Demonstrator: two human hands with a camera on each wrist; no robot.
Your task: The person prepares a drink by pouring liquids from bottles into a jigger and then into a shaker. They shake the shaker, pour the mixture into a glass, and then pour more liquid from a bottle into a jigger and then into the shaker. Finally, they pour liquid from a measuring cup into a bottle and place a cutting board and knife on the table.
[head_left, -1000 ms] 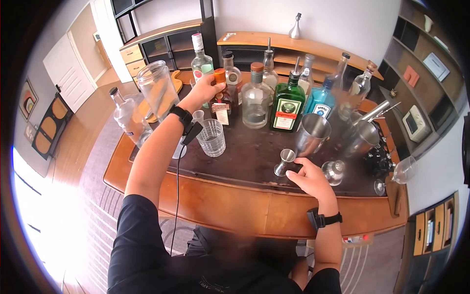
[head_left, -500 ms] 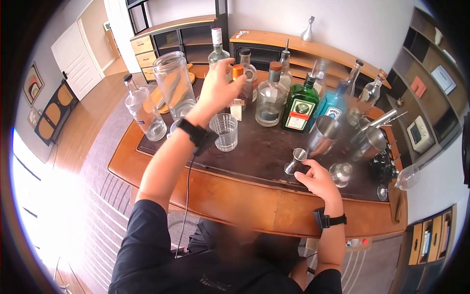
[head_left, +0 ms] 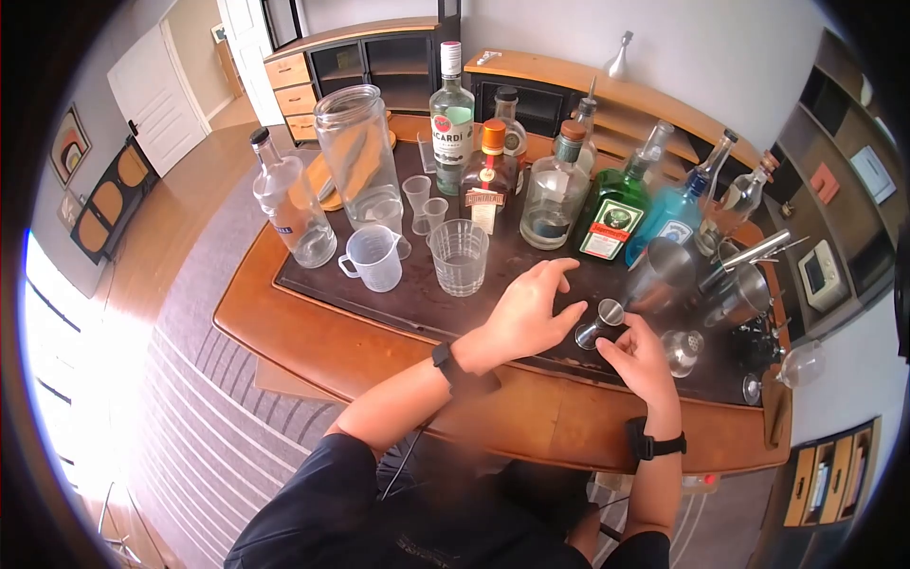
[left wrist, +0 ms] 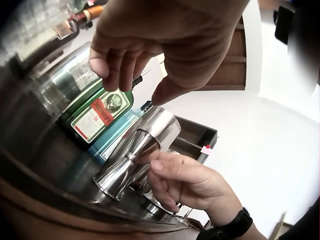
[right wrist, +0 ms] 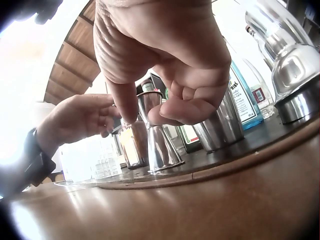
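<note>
Thumb and fingertips of the right hand [head_left: 645, 360] pinch a small, shiny silver metal jigger [head_left: 599, 326], shaped like two cones joined at their thin ends. The jigger is at the dark top of the brown table [head_left: 588, 417], close to the front edge. The left hand [head_left: 531, 313] is in the air just beside it, near that same edge. Its thumb is spread well away from its loosely bent fingers, and it has hold of nothing.

Just right of the right hand sits a round silver metal shaker top [head_left: 681, 353]. Behind it stands a tall silver steel cup [head_left: 656, 270]. A second silver steel cup [head_left: 747, 296], with long metal tools in it, is nearer the right edge. Farther back are a green glass bottle with a white and orange label [head_left: 614, 216] and a blue glass bottle [head_left: 668, 223].

Over to the left, a clear glass with a square pattern [head_left: 458, 264] stands by a clear plastic jug with a handle [head_left: 374, 264]. Behind the patterned glass is a brown bottle with an orange cap [head_left: 492, 166]. A clear bottle with a black cap [head_left: 296, 211] stands near the left edge.
</note>
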